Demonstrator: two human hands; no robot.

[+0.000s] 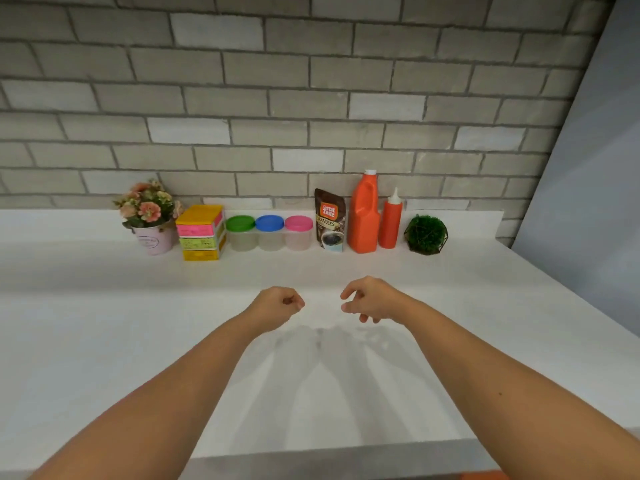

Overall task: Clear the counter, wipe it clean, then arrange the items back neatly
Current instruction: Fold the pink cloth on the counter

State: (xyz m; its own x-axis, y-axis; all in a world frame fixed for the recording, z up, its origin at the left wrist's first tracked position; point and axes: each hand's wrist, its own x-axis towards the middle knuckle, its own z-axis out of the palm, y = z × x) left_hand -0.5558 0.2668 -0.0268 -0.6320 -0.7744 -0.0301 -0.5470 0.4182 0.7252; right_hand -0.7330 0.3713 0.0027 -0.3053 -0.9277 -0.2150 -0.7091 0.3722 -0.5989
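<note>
White surface (104, 341), long, running along a grey brick wall (311, 98) with a low white upstand at the back. A plain grey panel (588, 168) closes the room on the right.

Landmark: orange jug (363, 216), white cap, upright against the upstand. All items stand in one row along the back edge.
- Just right of the jug: orange squeeze bottle (390, 223), white nozzle, upright, close to touching it.
- Further right: round green plant ball (425, 235) in a dark wire frame, a small gap from the bottle.
- Just left of the jug: brown coffee pouch (329, 221), standing.
- Left of the pouch: three clear tubs side by side, pink lid (298, 223) nearest the jug, then blue lid (270, 223), then green lid (240, 223).
- Left again: stack of yellow and pink boxes (202, 233).
- Farthest left of the jug: pink pot of flowers (154, 223).

Both bare forearms reach out over the open front part of the surface, well in front of the jug, casting faint shadows. Left hand (277, 306) is closed in a fist and grips nothing. Right hand (369, 299) has loosely curled, drooping fingers, holding nothing. The hands are near each other but apart.
</note>
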